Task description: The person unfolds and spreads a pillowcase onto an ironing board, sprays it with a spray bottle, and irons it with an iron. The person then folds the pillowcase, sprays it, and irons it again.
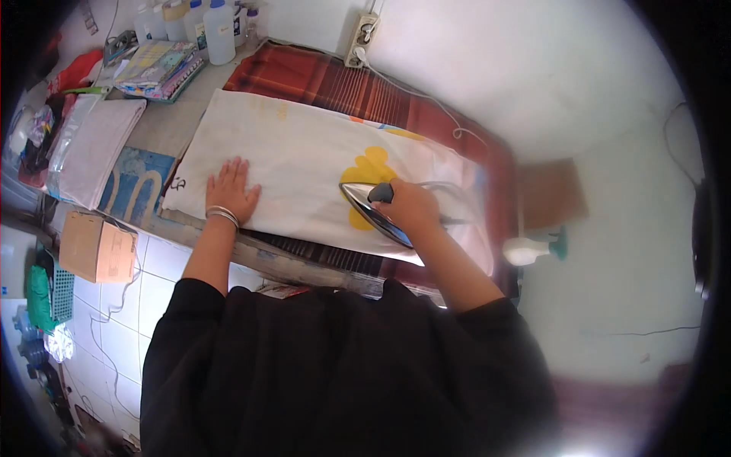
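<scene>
A white cloth (304,145) with a yellow flower print lies spread over the red plaid cover (293,72) of the table. On its left part rests my left hand (232,192), palm down with the fingers spread, a bracelet at the wrist. My right hand (413,207) is wrapped round the handle of a clothes iron (371,209). The iron's tip points to the upper left, over the yellow print. Its soleplate edge shows along the near side; whether it presses fully on the cloth I cannot tell. The iron's cord trails off to the right behind my hand.
A power strip (361,42) with a plug hangs on the wall behind. Bottles (220,34) and a stack of folded fabrics (156,68) stand at the back left. A spray bottle (525,250) is at the right. A cardboard box (95,247) sits at the lower left.
</scene>
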`<act>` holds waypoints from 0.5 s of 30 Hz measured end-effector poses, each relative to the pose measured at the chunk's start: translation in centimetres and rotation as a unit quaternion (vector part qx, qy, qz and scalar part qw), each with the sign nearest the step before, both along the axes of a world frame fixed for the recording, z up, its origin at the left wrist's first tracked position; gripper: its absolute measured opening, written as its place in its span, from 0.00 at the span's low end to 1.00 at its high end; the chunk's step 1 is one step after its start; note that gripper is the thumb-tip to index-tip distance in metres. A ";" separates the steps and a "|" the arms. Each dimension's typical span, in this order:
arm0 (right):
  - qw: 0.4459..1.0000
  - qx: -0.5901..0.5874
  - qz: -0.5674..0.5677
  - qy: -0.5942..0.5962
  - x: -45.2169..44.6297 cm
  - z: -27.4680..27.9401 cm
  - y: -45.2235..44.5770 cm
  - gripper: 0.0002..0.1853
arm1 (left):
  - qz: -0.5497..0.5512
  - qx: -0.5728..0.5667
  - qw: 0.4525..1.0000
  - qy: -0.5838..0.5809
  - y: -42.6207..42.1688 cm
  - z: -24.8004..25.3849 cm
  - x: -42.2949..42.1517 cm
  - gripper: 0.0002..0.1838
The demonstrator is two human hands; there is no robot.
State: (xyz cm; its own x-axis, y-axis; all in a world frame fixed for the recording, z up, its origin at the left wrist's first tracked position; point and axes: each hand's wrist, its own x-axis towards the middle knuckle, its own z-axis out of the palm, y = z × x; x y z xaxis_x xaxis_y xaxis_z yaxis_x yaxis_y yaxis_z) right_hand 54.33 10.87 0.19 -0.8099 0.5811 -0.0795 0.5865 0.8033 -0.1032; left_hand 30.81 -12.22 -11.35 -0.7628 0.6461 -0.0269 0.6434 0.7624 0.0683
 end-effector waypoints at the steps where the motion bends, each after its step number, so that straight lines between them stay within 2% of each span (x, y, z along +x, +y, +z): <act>1: 1.000 -0.008 0.004 0.017 0.2 0.2 0.4 0.23 | 0.007 0.000 1.000 0.005 0.0 0.0 -0.2 0.34; 5: 1.000 0.002 0.024 0.013 1.2 2.3 0.5 0.22 | 0.013 0.012 1.000 0.013 0.0 0.1 -0.1 0.34; 8: 0.996 -0.057 -0.019 0.060 2.4 5.9 1.2 0.23 | 0.013 0.015 0.999 0.025 0.0 -0.3 0.2 0.34; 10: 0.996 0.042 -0.037 0.074 3.4 8.5 2.4 0.25 | 0.021 0.017 0.999 0.028 0.2 -0.1 0.3 0.33; 14: 0.996 0.027 -0.014 0.080 6.5 9.9 5.0 0.24 | 0.021 0.025 0.999 0.027 0.2 0.3 0.5 0.32; 15: 0.999 0.043 -0.004 0.026 7.0 9.3 4.6 0.23 | 0.025 0.024 0.999 0.026 0.2 0.2 0.5 0.32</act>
